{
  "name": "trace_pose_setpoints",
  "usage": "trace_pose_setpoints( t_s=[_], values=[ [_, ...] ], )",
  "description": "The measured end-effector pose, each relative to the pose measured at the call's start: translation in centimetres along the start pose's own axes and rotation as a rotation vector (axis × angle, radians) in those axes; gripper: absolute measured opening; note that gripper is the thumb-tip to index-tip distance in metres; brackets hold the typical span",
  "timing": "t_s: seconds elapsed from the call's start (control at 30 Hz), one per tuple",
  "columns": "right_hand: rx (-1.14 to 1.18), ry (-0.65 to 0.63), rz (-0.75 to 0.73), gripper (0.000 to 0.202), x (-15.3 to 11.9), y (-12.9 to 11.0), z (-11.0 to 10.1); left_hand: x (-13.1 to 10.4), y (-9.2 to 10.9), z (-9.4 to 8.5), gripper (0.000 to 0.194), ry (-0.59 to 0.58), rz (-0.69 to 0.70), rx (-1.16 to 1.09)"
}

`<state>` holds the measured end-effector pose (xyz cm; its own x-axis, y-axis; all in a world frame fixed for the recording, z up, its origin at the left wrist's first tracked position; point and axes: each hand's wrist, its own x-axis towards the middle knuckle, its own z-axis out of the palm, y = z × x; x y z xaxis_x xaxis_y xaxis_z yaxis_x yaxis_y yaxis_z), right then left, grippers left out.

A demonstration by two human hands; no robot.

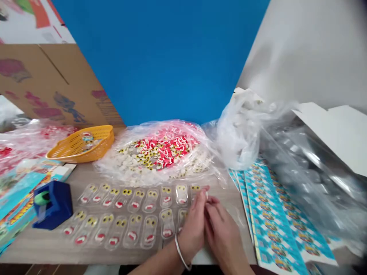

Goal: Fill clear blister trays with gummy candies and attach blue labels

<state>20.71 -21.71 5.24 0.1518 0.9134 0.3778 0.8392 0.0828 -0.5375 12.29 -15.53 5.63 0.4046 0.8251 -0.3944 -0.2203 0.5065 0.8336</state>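
Observation:
Two rows of clear plastic blisters (149, 233) lie on the wooden table (34, 248), most showing yellow eye pieces above a red-and-white mouth piece. At the right end of the rows, my left hand (195, 225), with a bracelet at the wrist, covers part of the last blisters. My right hand (222, 227) is against it, its fingers bent together near a small white piece (207, 195). What the left fingers hold is hidden. Behind the rows sits an open plastic bag (129, 172) heaped with loose red, white and yellow pieces.
An orange basket (107, 143) and a blue tape dispenser (59, 206) stand at the left, by printed cardboard (20, 202). At the right are blue printed sheets (263, 229), a white plastic bag (239, 133) and clear plastic trays (309, 175). A blue panel (169, 57) rises behind.

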Motion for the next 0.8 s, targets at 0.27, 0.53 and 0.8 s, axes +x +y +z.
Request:
trace_pose_setpoints(
  t_s=[0.27, 0.53, 0.8],
  values=[
    [0.150, -0.231, -0.029, 0.024, 15.0, -0.6, 4.5, 4.8, 8.1, -10.8, 0.053, 0.188, -0.012, -0.267],
    [-0.438, -0.349, -0.026, 0.027, 23.1, -1.1, 11.5, 7.0, 9.9, -13.5, 0.031, 0.193, -0.090, -0.441],
    [-0.508, -0.393, 0.037, 0.022, 24.5, -0.9, 12.0, 9.9, 10.5, -13.5, 0.037, 0.161, -0.128, -0.427]
  ],
)
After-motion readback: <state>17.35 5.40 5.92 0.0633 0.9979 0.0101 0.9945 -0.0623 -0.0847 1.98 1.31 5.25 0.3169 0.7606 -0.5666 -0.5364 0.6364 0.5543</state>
